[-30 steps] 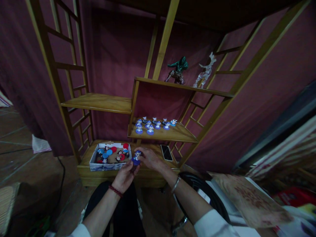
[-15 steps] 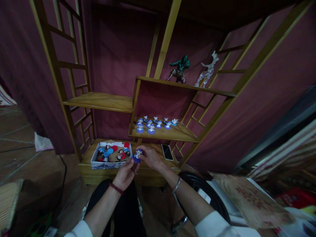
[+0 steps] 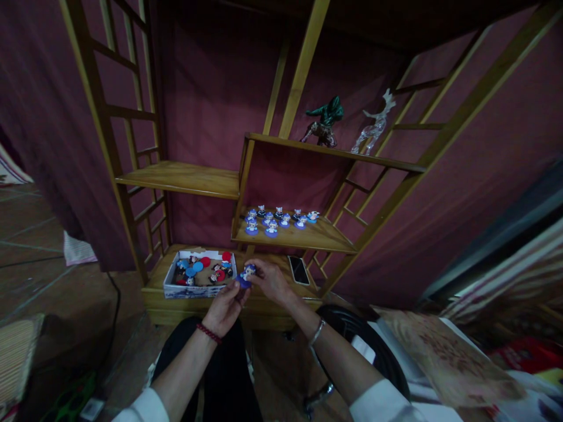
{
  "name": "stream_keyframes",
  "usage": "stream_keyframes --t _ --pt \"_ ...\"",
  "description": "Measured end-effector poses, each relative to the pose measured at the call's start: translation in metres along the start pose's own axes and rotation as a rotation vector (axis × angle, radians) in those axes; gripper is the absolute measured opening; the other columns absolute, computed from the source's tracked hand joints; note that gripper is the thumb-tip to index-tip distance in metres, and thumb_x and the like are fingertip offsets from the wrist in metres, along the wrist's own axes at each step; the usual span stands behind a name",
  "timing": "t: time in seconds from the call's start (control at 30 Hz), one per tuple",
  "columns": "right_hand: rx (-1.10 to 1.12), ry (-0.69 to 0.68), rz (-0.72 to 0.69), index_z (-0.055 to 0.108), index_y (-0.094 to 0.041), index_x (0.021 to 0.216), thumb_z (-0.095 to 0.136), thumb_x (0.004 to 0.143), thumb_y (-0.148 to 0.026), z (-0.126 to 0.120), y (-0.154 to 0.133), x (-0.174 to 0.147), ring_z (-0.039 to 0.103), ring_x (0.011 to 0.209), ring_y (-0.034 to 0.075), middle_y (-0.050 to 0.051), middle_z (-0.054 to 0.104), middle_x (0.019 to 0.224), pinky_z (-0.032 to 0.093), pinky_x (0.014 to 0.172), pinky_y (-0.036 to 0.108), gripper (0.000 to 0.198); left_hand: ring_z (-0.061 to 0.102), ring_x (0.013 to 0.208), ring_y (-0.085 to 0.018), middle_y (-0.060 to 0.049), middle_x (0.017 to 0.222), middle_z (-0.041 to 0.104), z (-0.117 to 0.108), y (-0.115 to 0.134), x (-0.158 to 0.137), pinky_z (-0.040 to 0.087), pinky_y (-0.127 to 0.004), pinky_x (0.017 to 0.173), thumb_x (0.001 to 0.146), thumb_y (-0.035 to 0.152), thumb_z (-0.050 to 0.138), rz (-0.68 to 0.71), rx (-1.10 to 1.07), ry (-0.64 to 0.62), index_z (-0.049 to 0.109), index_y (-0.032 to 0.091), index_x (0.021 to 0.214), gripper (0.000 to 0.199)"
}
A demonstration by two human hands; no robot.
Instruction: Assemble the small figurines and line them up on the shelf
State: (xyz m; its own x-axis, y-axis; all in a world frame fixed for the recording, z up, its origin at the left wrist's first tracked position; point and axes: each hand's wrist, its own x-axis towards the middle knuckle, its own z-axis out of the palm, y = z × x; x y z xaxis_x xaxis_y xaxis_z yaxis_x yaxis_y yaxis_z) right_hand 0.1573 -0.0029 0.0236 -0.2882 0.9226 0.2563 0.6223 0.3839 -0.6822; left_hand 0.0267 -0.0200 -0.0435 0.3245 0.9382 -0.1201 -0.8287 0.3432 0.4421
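A small purple-and-white figurine point(image 3: 248, 272) on a round purple base was held, slightly tilted, between a person's two bare hands. The left hand point(image 3: 226, 309), below a red beaded bracelet point(image 3: 208, 333), pinched the base; the right hand point(image 3: 271, 282), below a silver bangle point(image 3: 317, 332), gripped the figurine's side with its fingertips. Just left of it, a shallow cardboard box point(image 3: 193, 292) of jumbled figurines with red and blue discs sat on the wooden cabinet's bottom ledge point(image 3: 257, 306). A smartphone point(image 3: 299, 271) lay to the right. On the shelf point(image 3: 308, 239) above, similar figurines point(image 3: 271, 228) stood in rows; higher still were a green hooded statue point(image 3: 328, 120) and a clear deer point(image 3: 376, 128).
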Motion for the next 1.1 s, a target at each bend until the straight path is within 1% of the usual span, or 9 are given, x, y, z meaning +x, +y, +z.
stream_keyframes --t 0.3,0.43,0.63,0.8,1.0,1.1 --pt "0.09 0.017 0.042 0.055 -0.022 0.093 0.053 0.069 -0.022 0.007 0.005 0.003 0.056 0.071 0.011 -0.002 0.06 0.081 0.045 0.067 0.024 0.023 0.059 0.08 -0.013 -0.004 0.084 0.064 -0.007 0.003 0.002 0.046 -0.024 0.075 0.068 0.011 0.062 0.002 -0.004 -0.018 0.062 0.012 0.079 0.011" --pt "0.132 0.024 0.017 0.055 -0.021 0.091 0.053 0.069 -0.022 0.009 0.006 0.002 0.056 0.072 0.011 -0.001 0.059 0.08 0.046 0.067 0.024 0.022 0.06 0.08 -0.014 -0.004 0.083 0.064 -0.009 0.003 0.003 0.047 -0.024 0.074 0.067 0.011 0.062 0.002 -0.011 -0.014 0.063 0.011 0.077 0.01" --pt "0.185 0.054 0.012 0.054 -0.021 0.092 0.053 0.069 -0.022 0.012 0.006 0.0 0.056 0.071 0.011 -0.001 0.059 0.081 0.046 0.065 0.023 0.023 0.06 0.08 -0.014 -0.004 0.082 0.064 -0.006 0.005 0.0 0.047 -0.024 0.074 0.069 0.011 0.06 -0.004 -0.017 0.006 0.062 0.011 0.078 0.009" --pt "0.205 0.044 0.043 0.054 -0.021 0.092 0.053 0.069 -0.024 0.013 0.004 0.001 0.056 0.072 0.012 -0.001 0.059 0.081 0.047 0.067 0.025 0.024 0.06 0.08 -0.013 -0.004 0.081 0.064 -0.003 0.008 -0.003 0.047 -0.023 0.075 0.07 0.011 0.06 -0.002 -0.029 0.004 0.062 0.011 0.077 0.008" --pt "0.235 0.042 0.057 0.053 -0.021 0.093 0.054 0.068 -0.025 0.014 0.003 0.002 0.055 0.065 0.01 -0.002 0.058 0.078 0.047 0.062 0.024 0.025 0.059 0.08 -0.013 -0.005 0.081 0.064 -0.005 0.009 -0.001 0.047 -0.023 0.074 0.07 0.011 0.059 -0.007 -0.029 -0.01 0.063 0.01 0.077 0.008" --pt "0.237 0.054 0.044 0.053 -0.021 0.091 0.054 0.068 -0.025 0.014 0.003 0.002 0.055 0.067 0.011 -0.002 0.059 0.077 0.047 0.064 0.023 0.024 0.059 0.081 -0.014 -0.005 0.083 0.064 -0.007 0.008 0.0 0.047 -0.023 0.075 0.07 0.011 0.06 -0.013 -0.034 -0.016 0.063 0.01 0.078 0.009"
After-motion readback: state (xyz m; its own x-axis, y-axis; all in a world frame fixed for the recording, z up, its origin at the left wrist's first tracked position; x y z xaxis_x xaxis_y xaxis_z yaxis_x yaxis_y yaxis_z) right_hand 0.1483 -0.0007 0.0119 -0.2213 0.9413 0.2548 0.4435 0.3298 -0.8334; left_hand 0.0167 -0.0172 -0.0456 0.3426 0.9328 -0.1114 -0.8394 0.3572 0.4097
